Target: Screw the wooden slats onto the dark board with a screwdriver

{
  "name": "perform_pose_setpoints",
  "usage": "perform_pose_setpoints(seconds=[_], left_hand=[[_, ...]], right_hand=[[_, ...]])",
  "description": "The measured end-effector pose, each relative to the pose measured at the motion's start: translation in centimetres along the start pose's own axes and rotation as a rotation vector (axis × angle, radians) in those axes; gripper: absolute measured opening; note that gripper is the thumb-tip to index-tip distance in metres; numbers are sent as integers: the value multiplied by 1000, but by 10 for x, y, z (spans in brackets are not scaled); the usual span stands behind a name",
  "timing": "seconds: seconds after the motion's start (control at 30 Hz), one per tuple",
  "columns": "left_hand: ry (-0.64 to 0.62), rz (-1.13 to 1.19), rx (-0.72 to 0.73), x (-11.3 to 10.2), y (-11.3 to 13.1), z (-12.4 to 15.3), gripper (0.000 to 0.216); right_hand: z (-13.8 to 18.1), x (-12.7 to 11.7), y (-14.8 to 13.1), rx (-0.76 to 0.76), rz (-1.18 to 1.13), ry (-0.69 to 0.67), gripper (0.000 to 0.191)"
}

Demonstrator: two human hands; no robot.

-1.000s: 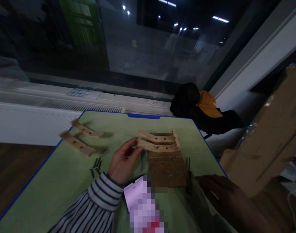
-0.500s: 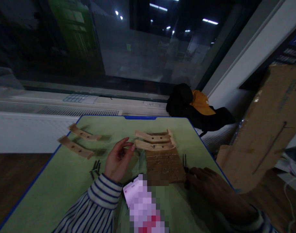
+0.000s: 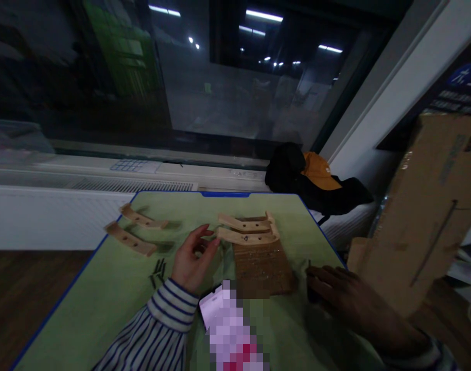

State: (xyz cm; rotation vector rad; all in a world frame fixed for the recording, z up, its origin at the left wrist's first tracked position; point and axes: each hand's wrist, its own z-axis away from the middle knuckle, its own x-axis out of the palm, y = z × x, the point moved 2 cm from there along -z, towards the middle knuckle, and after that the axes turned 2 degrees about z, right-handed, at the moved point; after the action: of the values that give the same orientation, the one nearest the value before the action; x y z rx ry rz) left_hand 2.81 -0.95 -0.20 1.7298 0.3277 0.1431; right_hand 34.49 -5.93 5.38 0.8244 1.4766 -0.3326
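My left hand (image 3: 193, 257) is at the left end of a curved wooden piece (image 3: 243, 236), its thumb and fingertips curled against that end. Behind it lies a second curved piece (image 3: 245, 223); both meet a short upright wooden piece (image 3: 273, 224) at their right ends. A flat brown wooden board (image 3: 263, 270) lies just in front of them. To the right of the board, my right hand (image 3: 337, 296) is closed around a dark tool (image 3: 311, 292) with a thin tip pointing away from me. Most of the tool is hidden by the fingers.
Two more curved wooden pieces (image 3: 131, 240) with holes lie at the table's left. Several dark screws (image 3: 158, 272) are near my left wrist. A phone (image 3: 215, 304), partly pixelated, lies in front. A cardboard box (image 3: 432, 216) stands right; an orange cap (image 3: 320, 171) rests by the window.
My right hand has moved right with the tool, away from the board's edge. My left hand stays at the wooden piece's end. The view has shifted slightly.
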Motion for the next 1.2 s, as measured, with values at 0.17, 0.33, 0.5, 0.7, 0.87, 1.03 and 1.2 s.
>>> perform_pose_setpoints(seconds=[0.17, 0.33, 0.5, 0.7, 0.87, 1.03, 1.2], left_hand=[[100, -149, 129, -9, 16, -5, 34], [92, -177, 303, -11, 46, -21, 19], [-145, -137, 259, 7, 76, -49, 22], [-439, -183, 314, 27, 92, -71, 18], [-661, -250, 297, 26, 83, -80, 21], [-787, -242, 224, 26, 78, -80, 20], [-834, -297, 245, 31, 77, -79, 21]], right_hand=[[-8, -35, 23, 213, -168, 266, 26], [-44, -70, 35, 320, -299, 486, 49], [-93, -85, 29, 189, -403, 558, 44], [-125, -80, 18, 83, -540, 488, 32], [-136, -70, 16, 47, -562, 334, 25], [-140, -58, 18, 24, -546, 281, 27], [-140, -58, 16, 40, -517, 280, 28]])
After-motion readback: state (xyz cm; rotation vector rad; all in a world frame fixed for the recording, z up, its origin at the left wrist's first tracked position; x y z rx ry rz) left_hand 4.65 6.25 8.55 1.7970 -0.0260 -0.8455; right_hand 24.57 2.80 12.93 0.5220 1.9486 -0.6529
